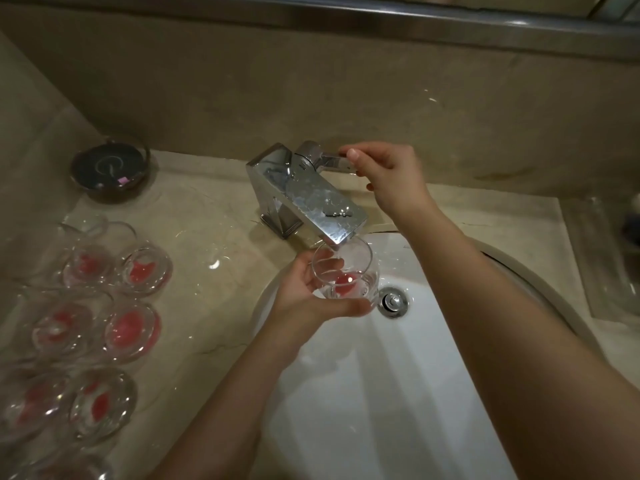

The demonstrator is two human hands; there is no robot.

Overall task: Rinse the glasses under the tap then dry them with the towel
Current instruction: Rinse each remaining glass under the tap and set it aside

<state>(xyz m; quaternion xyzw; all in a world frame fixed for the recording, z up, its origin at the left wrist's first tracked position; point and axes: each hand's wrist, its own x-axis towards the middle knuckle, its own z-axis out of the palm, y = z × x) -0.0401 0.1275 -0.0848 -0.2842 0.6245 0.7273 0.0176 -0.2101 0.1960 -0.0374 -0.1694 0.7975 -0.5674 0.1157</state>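
We hold a glass [346, 275] in our left hand [308, 296], fingers and thumb wrapped round its bowl, tilted with its mouth right under the spout of the tap [304, 192] and over the white sink [381, 393]. A red patch shows in the bottom of the glass. Our right hand [388, 174] is behind the tap, thumb and fingers pinching the lever [332, 161] that sticks out from the tap's top. Our right forearm crosses over the sink's right side and hides part of its rim. The drain plug [393, 301] sits in the sink just to the right of the held glass. To the left of the tap, on the beige counter [207, 306], stands a cluster of other glasses [100, 306], each with red in the bottom, packed close together and running down to the lower left corner. Behind them, left of the tap against the wall, sits a dark round dish [110, 171]. On the far right of the tap, a clear tray [602, 258] lies on the counter, too blurred for us to tell what it holds.
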